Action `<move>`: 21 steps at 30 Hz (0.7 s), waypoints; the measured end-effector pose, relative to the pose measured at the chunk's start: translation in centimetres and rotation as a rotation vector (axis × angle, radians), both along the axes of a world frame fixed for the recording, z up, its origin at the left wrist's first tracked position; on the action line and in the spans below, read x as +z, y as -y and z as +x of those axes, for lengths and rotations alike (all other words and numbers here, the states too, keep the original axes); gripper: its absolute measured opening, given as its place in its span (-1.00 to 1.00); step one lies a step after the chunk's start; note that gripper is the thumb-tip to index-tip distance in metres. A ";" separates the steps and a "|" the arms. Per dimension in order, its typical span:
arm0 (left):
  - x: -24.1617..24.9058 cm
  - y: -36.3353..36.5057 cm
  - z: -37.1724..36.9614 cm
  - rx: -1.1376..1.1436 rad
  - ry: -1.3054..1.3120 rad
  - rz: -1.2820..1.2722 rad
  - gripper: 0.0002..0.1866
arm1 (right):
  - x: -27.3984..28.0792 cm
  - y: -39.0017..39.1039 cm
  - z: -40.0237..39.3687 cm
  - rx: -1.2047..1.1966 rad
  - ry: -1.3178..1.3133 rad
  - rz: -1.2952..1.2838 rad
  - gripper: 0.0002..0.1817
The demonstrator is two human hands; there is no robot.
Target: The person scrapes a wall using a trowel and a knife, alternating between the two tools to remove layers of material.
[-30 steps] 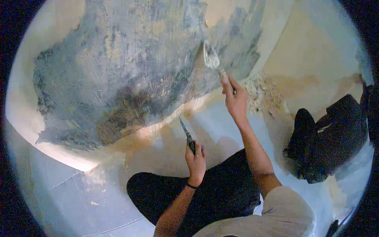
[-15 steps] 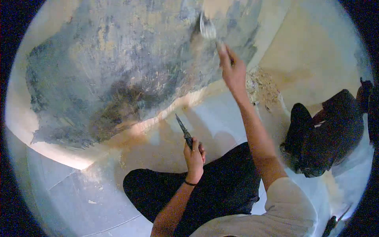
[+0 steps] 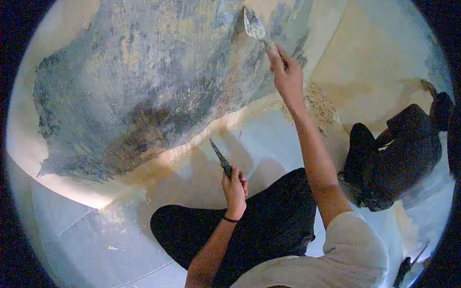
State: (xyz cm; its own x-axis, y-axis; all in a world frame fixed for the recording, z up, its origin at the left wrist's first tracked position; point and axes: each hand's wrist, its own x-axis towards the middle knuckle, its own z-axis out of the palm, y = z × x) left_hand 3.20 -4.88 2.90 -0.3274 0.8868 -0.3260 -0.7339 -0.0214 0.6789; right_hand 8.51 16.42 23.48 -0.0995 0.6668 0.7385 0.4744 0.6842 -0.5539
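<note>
High on the wall (image 3: 144, 86), near its upper edge, right hand (image 3: 288, 79) clamped on putty knife (image 3: 254, 28), blade touching grey patch. Left hand (image 3: 234, 189) gripping second scraper (image 3: 220, 158), idle above floor (image 3: 96, 230). Keep blade shallow, pressure even.

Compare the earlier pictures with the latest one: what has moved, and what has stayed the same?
The right hand has carried its scraper up the grey wall patch, arm stretching further. The left hand still grips the narrow blade, lifted only slightly. Nothing was let go; the dark bag stays put.
</note>
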 end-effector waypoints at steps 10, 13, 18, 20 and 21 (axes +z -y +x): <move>-1.1 -0.3 0.7 0.022 0.002 -0.008 -0.70 | 3.0 -1.8 -2.7 -0.005 -0.075 0.151 -0.45; 0.7 0.0 0.5 0.025 0.020 -0.011 -0.70 | 4.4 -0.6 -2.5 0.099 -0.140 0.039 -0.46; 0.2 -0.4 -0.1 0.045 0.003 -0.021 -0.70 | -1.7 3.5 0.1 -0.013 -0.028 -0.118 -0.48; 0.2 -0.1 -0.1 0.052 0.012 -0.043 -0.69 | -1.8 2.9 -0.2 -0.014 0.020 -0.068 -0.51; 0.0 0.0 -0.1 0.049 0.022 -0.044 -0.69 | -1.7 2.5 -0.3 -0.020 0.042 -0.047 -0.52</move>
